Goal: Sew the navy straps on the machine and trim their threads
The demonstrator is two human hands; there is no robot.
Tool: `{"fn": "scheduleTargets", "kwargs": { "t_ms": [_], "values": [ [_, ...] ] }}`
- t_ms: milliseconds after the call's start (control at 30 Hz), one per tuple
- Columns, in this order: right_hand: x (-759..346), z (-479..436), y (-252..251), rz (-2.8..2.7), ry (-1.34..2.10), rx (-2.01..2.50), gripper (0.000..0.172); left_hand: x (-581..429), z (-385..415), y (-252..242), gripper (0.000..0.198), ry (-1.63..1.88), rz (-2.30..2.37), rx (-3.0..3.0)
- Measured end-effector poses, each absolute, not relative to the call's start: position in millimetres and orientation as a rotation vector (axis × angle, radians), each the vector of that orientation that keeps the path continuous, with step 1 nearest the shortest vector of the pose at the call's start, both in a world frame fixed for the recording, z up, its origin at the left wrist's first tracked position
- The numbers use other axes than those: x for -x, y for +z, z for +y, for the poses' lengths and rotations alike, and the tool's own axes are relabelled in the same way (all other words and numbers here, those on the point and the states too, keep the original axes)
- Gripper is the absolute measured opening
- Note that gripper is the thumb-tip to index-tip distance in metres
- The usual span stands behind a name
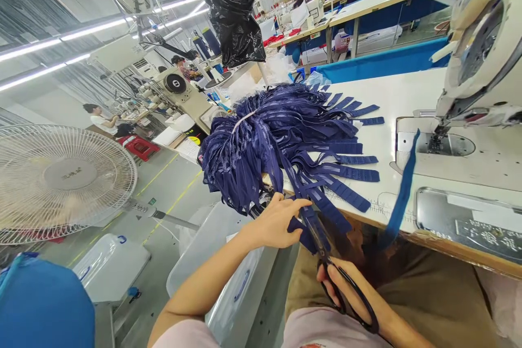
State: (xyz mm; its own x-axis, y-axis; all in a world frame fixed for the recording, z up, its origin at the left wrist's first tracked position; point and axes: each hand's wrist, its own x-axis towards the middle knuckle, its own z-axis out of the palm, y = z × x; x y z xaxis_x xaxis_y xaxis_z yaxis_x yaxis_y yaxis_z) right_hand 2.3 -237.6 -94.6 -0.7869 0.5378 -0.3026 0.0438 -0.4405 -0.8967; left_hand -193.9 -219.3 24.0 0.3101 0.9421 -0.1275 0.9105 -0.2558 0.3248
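A thick bundle of navy blue straps lies on the white sewing table, its ends hanging over the near edge. My left hand pinches a few hanging strap ends at the table edge. My right hand grips black-handled scissors, fingers through the loops, blades pointing up toward the strap ends by my left fingers. A single blue strap runs from the sewing machine down over the table edge.
A white floor fan stands at left. Clear plastic bins sit on the floor below the table. A black plastic bag hangs above the bundle. Other workers sit at sewing stations in the background.
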Motion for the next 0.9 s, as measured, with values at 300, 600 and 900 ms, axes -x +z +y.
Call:
{"fn": "scheduleTargets", "kwargs": {
  "t_ms": [300, 600, 900],
  "values": [
    [-2.8, -230.3, -86.4, -1.258, 2.588, 0.929, 0.063, 194.5, -218.0, 21.8, 0.055, 0.095, 1.644, -2.299],
    [4.1, -222.8, -90.1, -1.576, 2.259, 0.912, 0.064, 194.4, -215.6, 15.0, 0.052, 0.063, 1.652, -2.280],
    [-7.3, -223.2, -120.4, -1.529, 2.100, 0.908, 0.054, 197.4, -220.3, 18.4, 0.044, 0.122, 1.708, -2.266]
  ]
}}
